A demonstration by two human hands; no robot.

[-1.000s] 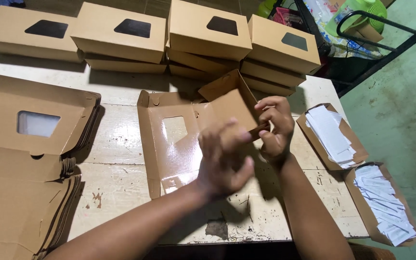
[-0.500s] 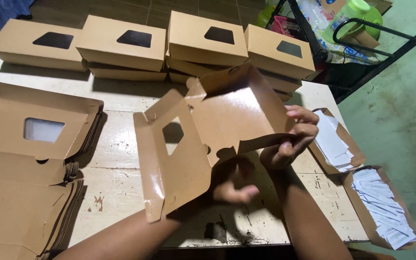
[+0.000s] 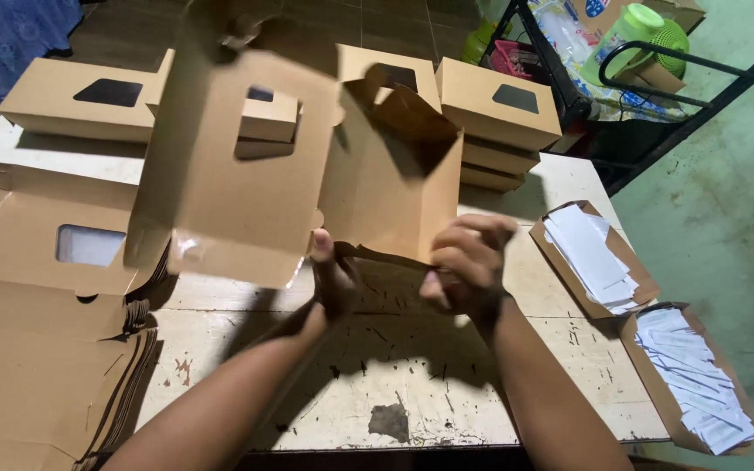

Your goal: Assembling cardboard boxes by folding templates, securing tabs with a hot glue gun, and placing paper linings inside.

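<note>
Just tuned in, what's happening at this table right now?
A person holds a half-folded brown cardboard box with a window cutout up above the table. The left hand and right hand grip its lower edge. Flat unfolded boxes lie at left, finished boxes are stacked behind, and two trays of white paper slips sit at right.

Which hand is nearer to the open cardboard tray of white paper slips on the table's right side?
Right. The right hand is just left of the tray of white slips; the left hand is farther left, under the half-folded brown cardboard box.
</note>
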